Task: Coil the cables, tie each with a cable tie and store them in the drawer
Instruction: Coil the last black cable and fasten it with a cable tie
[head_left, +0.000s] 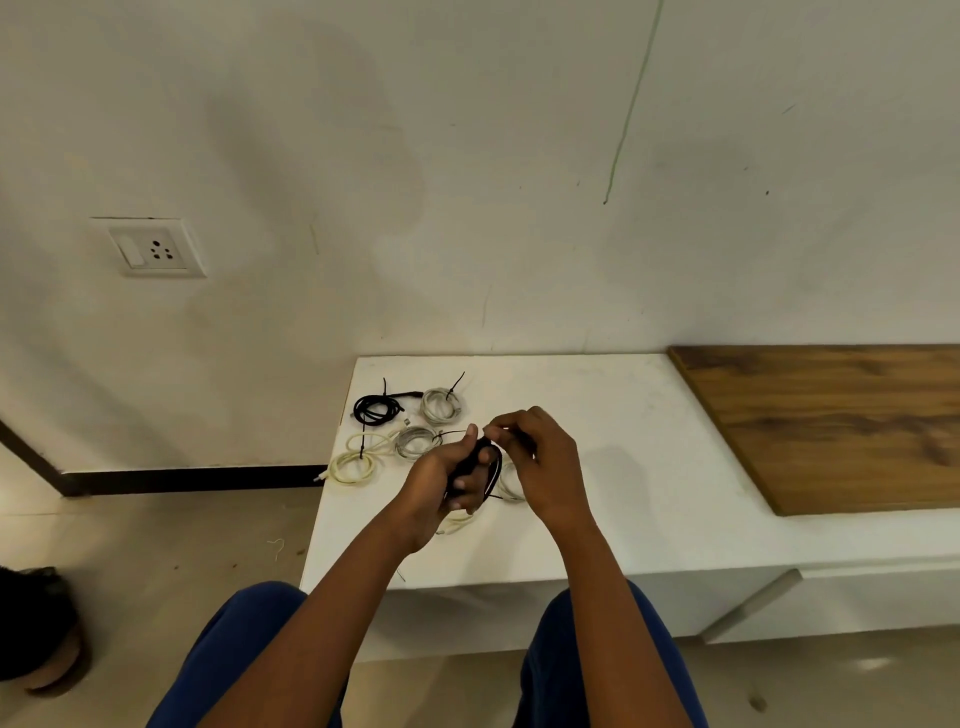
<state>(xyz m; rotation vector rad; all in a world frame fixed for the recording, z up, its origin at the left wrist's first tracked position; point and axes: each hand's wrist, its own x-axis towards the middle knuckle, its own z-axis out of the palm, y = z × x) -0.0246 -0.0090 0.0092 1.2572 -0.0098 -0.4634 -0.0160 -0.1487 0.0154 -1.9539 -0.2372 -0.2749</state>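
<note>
My left hand (448, 480) grips a coiled black cable (492, 470) above the white unit top (613, 467). My right hand (540, 457) pinches a thin black cable tie (451, 432) at the top of that coil. On the unit top lie tied coils: a black cable (375, 407), a grey cable (440, 405), a cream cable (358, 460) and a silver-grey cable (415, 441). A loose white cable (506, 486) lies under my hands, partly hidden. The drawer front (831, 608) with its grey handle (753, 605) sits below at the right, closed.
A wooden board (831, 421) covers the unit top at the right. A wall socket (156, 249) is on the wall at the left. A dark object (36, 623) lies on the floor at the far left. My knees in blue trousers (244, 660) are near the unit's front.
</note>
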